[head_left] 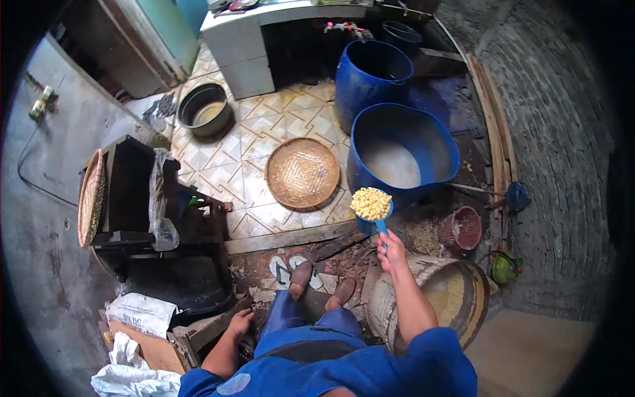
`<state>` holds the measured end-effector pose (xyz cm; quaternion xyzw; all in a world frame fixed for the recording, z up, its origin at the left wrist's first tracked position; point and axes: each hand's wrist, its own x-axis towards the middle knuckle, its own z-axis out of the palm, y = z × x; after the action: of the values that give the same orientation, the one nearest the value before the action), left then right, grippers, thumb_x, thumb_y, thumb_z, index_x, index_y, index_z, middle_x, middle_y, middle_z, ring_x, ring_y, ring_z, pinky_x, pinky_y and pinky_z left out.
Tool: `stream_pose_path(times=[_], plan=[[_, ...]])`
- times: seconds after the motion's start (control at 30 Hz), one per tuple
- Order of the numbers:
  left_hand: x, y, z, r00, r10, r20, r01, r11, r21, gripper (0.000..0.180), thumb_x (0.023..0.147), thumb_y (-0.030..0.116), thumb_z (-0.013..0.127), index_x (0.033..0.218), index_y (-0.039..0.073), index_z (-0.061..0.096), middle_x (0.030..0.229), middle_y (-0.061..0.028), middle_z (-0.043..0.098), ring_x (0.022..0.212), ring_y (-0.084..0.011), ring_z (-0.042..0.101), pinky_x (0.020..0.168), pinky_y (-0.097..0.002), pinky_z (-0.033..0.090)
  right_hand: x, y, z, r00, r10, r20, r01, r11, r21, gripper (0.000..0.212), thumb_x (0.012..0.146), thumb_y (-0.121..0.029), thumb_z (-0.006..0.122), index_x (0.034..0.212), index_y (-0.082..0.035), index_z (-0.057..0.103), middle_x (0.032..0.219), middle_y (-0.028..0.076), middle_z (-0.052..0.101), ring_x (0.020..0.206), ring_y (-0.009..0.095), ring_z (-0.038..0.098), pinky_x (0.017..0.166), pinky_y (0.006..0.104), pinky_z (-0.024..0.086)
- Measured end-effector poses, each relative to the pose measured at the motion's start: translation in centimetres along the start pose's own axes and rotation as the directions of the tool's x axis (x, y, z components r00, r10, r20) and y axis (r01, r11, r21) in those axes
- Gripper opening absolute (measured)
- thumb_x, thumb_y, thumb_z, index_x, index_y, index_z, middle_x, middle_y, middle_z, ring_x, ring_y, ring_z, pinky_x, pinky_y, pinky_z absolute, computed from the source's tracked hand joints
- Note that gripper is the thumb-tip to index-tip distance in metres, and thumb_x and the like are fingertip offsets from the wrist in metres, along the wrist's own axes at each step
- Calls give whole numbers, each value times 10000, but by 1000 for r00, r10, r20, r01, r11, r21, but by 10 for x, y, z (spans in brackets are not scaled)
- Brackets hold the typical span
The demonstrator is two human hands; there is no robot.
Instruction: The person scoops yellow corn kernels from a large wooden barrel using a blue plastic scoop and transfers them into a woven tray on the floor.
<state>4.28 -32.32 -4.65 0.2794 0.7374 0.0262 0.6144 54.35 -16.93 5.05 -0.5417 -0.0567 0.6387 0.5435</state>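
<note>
**A heaped blue scoop (381, 227) raised in a rough, wet-floored workroom**

A rough grey wall (549, 165) closes the right side of the room, and a smoother, stained wall (92, 159) the left. Between them lies a patterned tile floor (251, 135), pale, shiny and brown-stained toward the back; a low ledge (291, 238) separates it from dark, littered ground (248, 270) near the feet. At the back stands a white tabletop (235, 18) on a tiled base.

Two blue barrels stand at the right of the tiles: the rear one (350, 99) and, nearer, a wide one (436, 155) with pale, cloudy contents. A black cabinet (129, 192) stands on the left. Beside the person's right leg, a worn whitish tub (383, 298) tilts, with yellowish matter inside. A round woven tray (303, 173) lies mid-floor, a dark basin (198, 129) behind it to the left. A red basket (460, 231) sits beyond the tub.

The right hand (391, 250) grips the scoop's handle, holding it up before the nearer barrel. The left hand (241, 321) is beside a wooden edge (211, 329); whether they touch, or how wide its fingers are, I cannot tell. Smallest are the pale yellow pieces (370, 204) mounded in the scoop.
</note>
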Motion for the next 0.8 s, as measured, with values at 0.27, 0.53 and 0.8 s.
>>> stream_pose_path(times=[0.27, 0.53, 0.8], plan=[[-33, -58, -23, 995, -90, -40, 86, 991, -99, 449, 839, 217, 537, 1219, -6, 450, 1179, -139, 523, 1088, -216, 492, 918, -294, 371, 157, 25, 89, 977, 61, -204, -156, 857, -491, 92, 794, -133, 573, 763, -93, 496, 648, -1, 490, 404, 82, 382, 320, 255, 283], [-43, -19, -32, 970, -240, 30, 238, 922, -305, 438, 849, 209, 539, 1229, 13, 447, 1165, -120, 532, 1058, -189, 502, 888, -283, 386, 239, 14, 132, 947, -300, -111, -140, -78, -987, 374, 730, -260, 586, 1037, -45, 584, 1071, 174, 571, 1018, 333, 532, 859, 390, 429], [-35, -20, -33, 993, -118, -2, 115, 972, -204, 441, 852, 216, 535, 1230, 9, 444, 1186, -111, 522, 1081, -180, 488, 908, -276, 371, 204, -28, 200, 939, -331, -91, -183, -256, -949, 250, 799, -107, 455, 993, -53, 604, 1054, 164, 586, 1003, 328, 550, 842, 403, 447]])
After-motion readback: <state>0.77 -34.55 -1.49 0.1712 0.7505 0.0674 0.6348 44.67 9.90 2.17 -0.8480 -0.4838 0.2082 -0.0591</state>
